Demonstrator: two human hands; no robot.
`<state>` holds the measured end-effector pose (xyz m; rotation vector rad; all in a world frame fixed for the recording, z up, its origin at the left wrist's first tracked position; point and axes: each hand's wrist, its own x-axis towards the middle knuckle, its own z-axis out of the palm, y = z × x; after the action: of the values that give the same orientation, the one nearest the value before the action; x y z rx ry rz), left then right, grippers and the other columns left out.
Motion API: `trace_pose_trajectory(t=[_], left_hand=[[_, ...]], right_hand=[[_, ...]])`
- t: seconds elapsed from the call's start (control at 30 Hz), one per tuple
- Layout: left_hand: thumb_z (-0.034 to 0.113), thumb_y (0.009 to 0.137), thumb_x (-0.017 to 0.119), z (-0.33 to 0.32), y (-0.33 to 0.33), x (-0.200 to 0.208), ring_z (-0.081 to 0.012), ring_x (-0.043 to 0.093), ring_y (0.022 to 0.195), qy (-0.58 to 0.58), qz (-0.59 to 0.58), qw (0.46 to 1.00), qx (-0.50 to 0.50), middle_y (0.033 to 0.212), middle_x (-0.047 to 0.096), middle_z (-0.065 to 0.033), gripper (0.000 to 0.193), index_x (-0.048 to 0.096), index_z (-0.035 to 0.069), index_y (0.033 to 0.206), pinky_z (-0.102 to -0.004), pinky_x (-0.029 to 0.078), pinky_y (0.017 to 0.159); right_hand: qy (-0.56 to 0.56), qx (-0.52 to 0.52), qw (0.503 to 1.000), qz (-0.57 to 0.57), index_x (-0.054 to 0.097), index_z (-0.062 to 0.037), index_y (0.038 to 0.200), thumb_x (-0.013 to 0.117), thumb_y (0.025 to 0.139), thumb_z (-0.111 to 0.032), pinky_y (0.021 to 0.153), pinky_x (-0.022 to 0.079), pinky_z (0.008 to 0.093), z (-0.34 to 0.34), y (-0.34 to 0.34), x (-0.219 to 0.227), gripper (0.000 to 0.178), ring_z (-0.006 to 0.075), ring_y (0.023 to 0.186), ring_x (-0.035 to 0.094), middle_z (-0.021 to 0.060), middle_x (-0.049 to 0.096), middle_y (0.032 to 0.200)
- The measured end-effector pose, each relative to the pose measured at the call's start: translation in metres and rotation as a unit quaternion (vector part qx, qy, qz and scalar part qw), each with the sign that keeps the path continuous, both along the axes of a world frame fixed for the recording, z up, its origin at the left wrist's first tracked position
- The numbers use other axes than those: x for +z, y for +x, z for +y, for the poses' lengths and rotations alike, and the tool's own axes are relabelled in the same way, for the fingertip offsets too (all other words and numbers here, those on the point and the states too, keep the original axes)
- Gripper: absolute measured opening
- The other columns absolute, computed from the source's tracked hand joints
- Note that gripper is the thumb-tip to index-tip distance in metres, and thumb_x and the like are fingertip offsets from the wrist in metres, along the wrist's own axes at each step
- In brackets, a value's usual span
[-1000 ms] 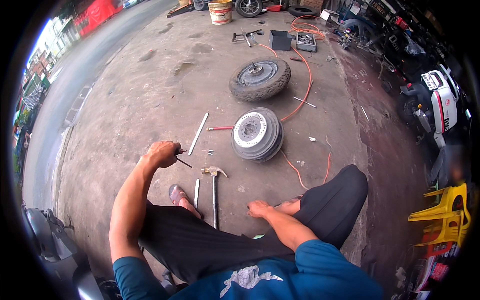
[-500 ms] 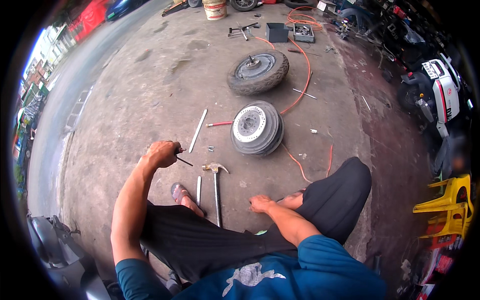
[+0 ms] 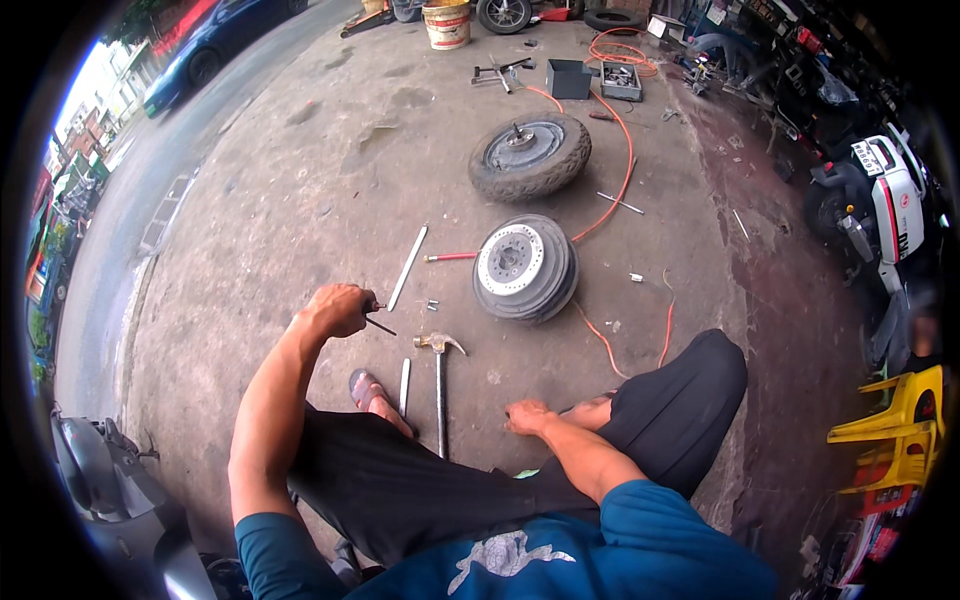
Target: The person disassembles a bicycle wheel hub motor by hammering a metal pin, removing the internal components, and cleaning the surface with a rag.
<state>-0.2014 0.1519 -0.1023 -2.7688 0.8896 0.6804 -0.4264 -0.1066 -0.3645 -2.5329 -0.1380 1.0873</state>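
My left hand is raised over the concrete, closed around a thin dark rod-like tool that points down and to the right. My right hand is low, beside my right foot, with its fingers curled; anything inside them is hidden. Between my feet lies a claw hammer, its head pointing away from me. One flat metal bar rests beyond my left hand, and another bar beside my left sandal. Ahead, a bare wheel hub with a perforated silver disc lies on the ground.
A wheel with its tyre lies beyond the hub. An orange hose curves past both. Farther off are a grey bin, a tool tray and a bucket. Yellow plastic chairs and a white scooter stand at right.
My view has tilted slightly, so the ground things sit lower and farther right. A blue car has come farther into view on the road. Both hands keep nearly the same pose.
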Motion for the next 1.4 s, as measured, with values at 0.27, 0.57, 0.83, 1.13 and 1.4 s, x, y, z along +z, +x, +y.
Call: trace_pose_trajectory(t=[0.27,0.57,0.83,1.13,1.4], left_hand=[[0.01,0.076,0.056,0.005,0.003,-0.007,-0.03,0.062,0.098,-0.009,-0.006,1.0,0.018,0.1,0.067,-0.012,0.035,0.065,0.011,0.109,-0.0399,0.049,0.079],[0.009,0.076,0.054,0.006,0.005,-0.013,-0.0293,0.062,0.095,-0.021,-0.013,1.0,0.007,0.093,0.067,-0.012,0.03,0.066,0.014,0.103,-0.0396,0.049,0.077],[0.014,0.077,0.057,0.004,0.007,-0.011,-0.0311,0.062,0.096,-0.007,-0.009,1.0,0.01,0.097,0.066,-0.0125,0.034,0.062,0.012,0.11,-0.0419,0.049,0.077],[0.022,0.075,0.062,-0.004,0.005,-0.009,-0.0339,0.065,0.082,-0.002,-0.021,1.0,0.007,0.084,0.066,-0.0164,0.027,0.064,0.006,0.097,-0.0429,0.051,0.07],[0.008,0.076,0.054,0.01,0.001,-0.003,-0.0328,0.065,0.084,-0.041,-0.074,0.995,0.054,0.087,0.066,-0.0159,0.021,0.064,0.005,0.094,-0.0424,0.051,0.069]], right_hand=[[0.011,-0.028,1.0,-0.005,0.064,-0.0055,0.109,0.059,0.083,-0.031,0.092,0.046,0.0429,0.001,0.001,0.013,0.037,0.0344,0.108,0.058,0.0195,0.061,0.114],[0.016,-0.018,0.999,-0.026,0.064,-0.0041,0.108,0.058,0.083,-0.03,0.092,0.045,0.0438,0.0,0.001,0.003,0.036,0.0352,0.108,0.058,0.0199,0.062,0.112],[0.016,-0.006,1.0,-0.015,0.059,-0.0043,0.112,0.058,0.085,-0.03,0.091,0.045,0.0456,-0.002,0.004,0.01,0.038,0.0369,0.107,0.057,0.0206,0.062,0.109],[-0.007,0.007,1.0,-0.011,0.057,-0.0084,0.119,0.057,0.086,-0.034,0.093,0.044,0.0448,-0.006,0.001,-0.016,0.041,0.0355,0.112,0.054,0.0171,0.06,0.117],[-0.001,-0.011,1.0,-0.008,0.059,-0.0073,0.116,0.058,0.085,-0.034,0.095,0.043,0.0438,-0.003,0.002,-0.01,0.042,0.0343,0.113,0.055,0.0187,0.059,0.118]])
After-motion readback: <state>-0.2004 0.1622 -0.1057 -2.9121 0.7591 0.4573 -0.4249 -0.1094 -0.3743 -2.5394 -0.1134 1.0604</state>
